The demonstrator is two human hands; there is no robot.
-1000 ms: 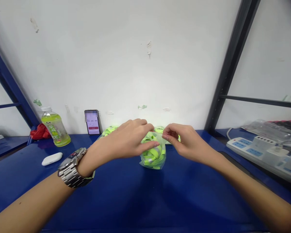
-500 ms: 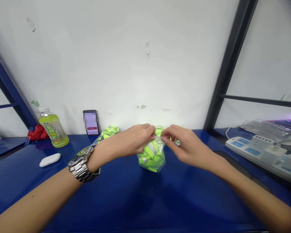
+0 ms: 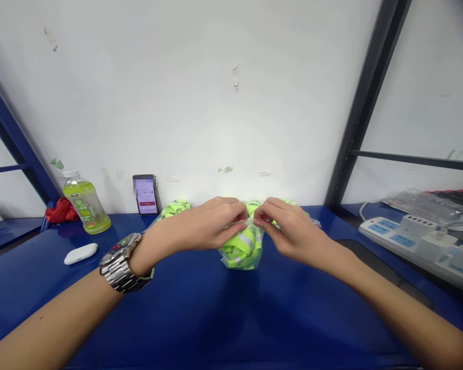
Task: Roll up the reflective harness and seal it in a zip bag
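A clear plastic bag [image 3: 242, 253] hangs upright between my hands, filled with folded neon-yellow straps that carry pale reflective stripes. My left hand [image 3: 212, 223] pinches the bag's top edge from the left, thumb below and fingers above. From the right, my right hand [image 3: 287, 226] pinches the same edge between thumb and bent fingers. A short stretch of the bag's rim shows between the two pinches. Behind my hands lie more bagged neon-yellow bundles [image 3: 176, 207], partly hidden by my fingers and left wrist.
On the blue table [image 3: 200, 313] at the left are a white case [image 3: 81, 254], a drink bottle [image 3: 87, 203] and a red crumpled cloth [image 3: 61, 211]. A phone [image 3: 145, 195] leans on the wall. At the right lie a power strip [image 3: 416, 241] and a dark flat object [image 3: 386, 272].
My left thumb now presses along the bag's top edge, and my left wrist has shifted slightly left and down. My right hand has moved slightly left, closer to my left fingers.
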